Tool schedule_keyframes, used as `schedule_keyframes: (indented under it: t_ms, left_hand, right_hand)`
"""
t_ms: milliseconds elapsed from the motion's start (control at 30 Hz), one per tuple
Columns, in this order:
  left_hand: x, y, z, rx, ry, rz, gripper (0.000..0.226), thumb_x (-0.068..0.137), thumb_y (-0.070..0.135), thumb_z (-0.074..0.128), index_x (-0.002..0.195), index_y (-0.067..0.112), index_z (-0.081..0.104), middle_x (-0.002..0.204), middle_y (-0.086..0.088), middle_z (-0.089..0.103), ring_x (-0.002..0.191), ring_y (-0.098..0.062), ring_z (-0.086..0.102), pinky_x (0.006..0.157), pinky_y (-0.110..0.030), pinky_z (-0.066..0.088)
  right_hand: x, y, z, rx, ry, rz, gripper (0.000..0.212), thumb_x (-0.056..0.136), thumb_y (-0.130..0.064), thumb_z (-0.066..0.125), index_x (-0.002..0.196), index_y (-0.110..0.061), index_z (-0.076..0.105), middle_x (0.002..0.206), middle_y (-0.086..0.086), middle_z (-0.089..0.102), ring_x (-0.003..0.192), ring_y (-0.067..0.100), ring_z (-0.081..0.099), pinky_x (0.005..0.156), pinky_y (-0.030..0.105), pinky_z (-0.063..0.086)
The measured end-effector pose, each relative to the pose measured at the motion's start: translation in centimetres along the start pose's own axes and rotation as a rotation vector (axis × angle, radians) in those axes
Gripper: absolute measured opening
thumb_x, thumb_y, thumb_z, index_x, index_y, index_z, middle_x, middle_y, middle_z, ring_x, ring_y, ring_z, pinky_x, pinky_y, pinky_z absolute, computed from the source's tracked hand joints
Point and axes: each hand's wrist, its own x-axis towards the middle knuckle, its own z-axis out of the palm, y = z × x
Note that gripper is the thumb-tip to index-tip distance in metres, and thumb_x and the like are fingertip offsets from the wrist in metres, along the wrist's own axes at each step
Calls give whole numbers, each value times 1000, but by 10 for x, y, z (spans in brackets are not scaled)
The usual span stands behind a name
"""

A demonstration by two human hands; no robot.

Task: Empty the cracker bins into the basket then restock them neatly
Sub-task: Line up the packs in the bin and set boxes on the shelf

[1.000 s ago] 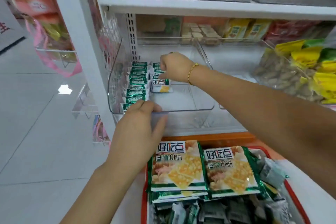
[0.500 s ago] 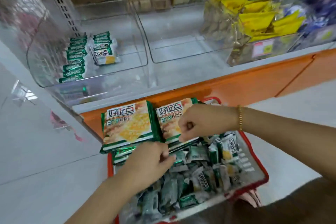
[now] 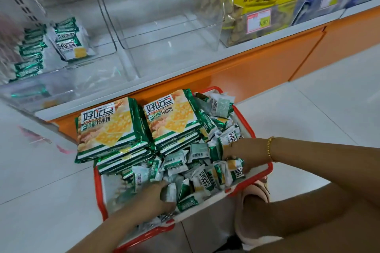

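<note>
Cracker bins (image 3: 164, 26): clear plastic, up on the shelf (image 3: 174, 61), well beyond both hands. Middle one bare inside. Leftmost bin (image 3: 98, 45) far above and left of the left hand, holding 2 short rows of shelved packets (image 3: 30, 51), green and white. Basket (image 3: 98, 187) on the floor directly under both hands, red-rimmed, heaped. 2 stacks of large cracker packs (image 3: 107, 127) at its far end, just beyond the fingers, lying flat, side by side. Loose small packets (image 3: 185, 170) filling the rest, around and beneath both hands. Left hand (image 3: 152, 197) at the near rim, fingers curled round 1 of the loose small packets. Right hand (image 3: 244, 150) by the right rim, fingertips sunk into the heap; whether grasping or slack, cannot tell. Gold bracelet (image 3: 269, 148) on the right wrist.
</note>
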Motion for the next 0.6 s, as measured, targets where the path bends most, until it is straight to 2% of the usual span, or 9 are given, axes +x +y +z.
schedule_keyframes:
  t_ms: [100, 200, 267, 367, 433, 500, 533, 567, 600]
  left_hand:
    - [-4, 2, 9, -33, 120, -81, 53, 76, 53, 69, 115, 24, 47, 97, 3, 55, 80, -9, 53, 75, -26, 53]
    - [-6, 5, 15, -2, 173, -113, 44, 77, 54, 67, 102, 22, 48, 84, 6, 50, 74, -9, 50, 69, -26, 52]
    - [-5, 5, 13, -30, 170, -131, 43, 77, 51, 68, 101, 19, 52, 85, 4, 52, 74, -10, 52, 69, -27, 51]
    - [-5, 2, 7, -121, 162, -177, 42, 79, 42, 69, 109, 17, 53, 98, -2, 60, 75, -9, 56, 71, -30, 54]
    - [-8, -1, 0, -178, 171, -197, 39, 83, 37, 66, 116, 19, 53, 116, -7, 58, 72, -4, 51, 73, -25, 52]
    - [-9, -5, -9, -260, 205, -244, 66, 87, 34, 62, 142, 10, 36, 145, -10, 41, 87, -6, 56, 74, -17, 47]
    - [-11, -7, -16, -305, 209, -261, 72, 87, 32, 61, 146, 5, 30, 150, -12, 35, 96, -11, 58, 77, -19, 47]
    - [-13, -8, -24, -376, 204, -272, 71, 87, 29, 62, 144, 1, 31, 149, -16, 35, 94, -15, 61, 76, -22, 48]
    - [-15, -9, -33, -460, 197, -275, 64, 86, 24, 62, 138, -4, 39, 143, -22, 40, 84, -16, 61, 71, -26, 51]
  right_hand:
    - [6, 3, 6, 35, 48, -16, 57, 80, -24, 75, 126, -15, 42, 122, 9, 51, 97, 20, 46, 82, 31, 38]
    - [10, 1, 9, -1, 57, -24, 58, 79, -28, 75, 126, -18, 42, 118, 7, 48, 94, 19, 44, 79, 32, 40]
    - [12, -2, 10, -22, 83, -30, 55, 81, -28, 73, 126, -18, 43, 118, 6, 45, 93, 16, 41, 75, 28, 35]
    - [15, -6, 10, -5, 101, -23, 49, 80, -27, 73, 120, -17, 46, 116, 5, 49, 95, 18, 46, 72, 26, 34]
    - [15, -8, 11, 42, 66, -10, 47, 80, -23, 74, 118, -19, 46, 112, 5, 55, 94, 20, 50, 72, 29, 38]
    - [14, -9, 9, 59, 36, -16, 46, 80, -22, 74, 118, -21, 47, 108, 2, 56, 92, 19, 50, 73, 31, 40]
    - [14, -9, 7, 42, 26, -25, 45, 81, -24, 73, 119, -22, 49, 107, 2, 55, 91, 18, 49, 73, 30, 39]
    - [13, -9, 3, 29, 31, -35, 45, 81, -27, 73, 120, -22, 51, 109, 2, 55, 92, 18, 48, 73, 29, 38]
    - [14, -8, -2, 50, 49, -39, 44, 81, -31, 73, 119, -21, 54, 110, 3, 56, 93, 18, 50, 74, 28, 39]
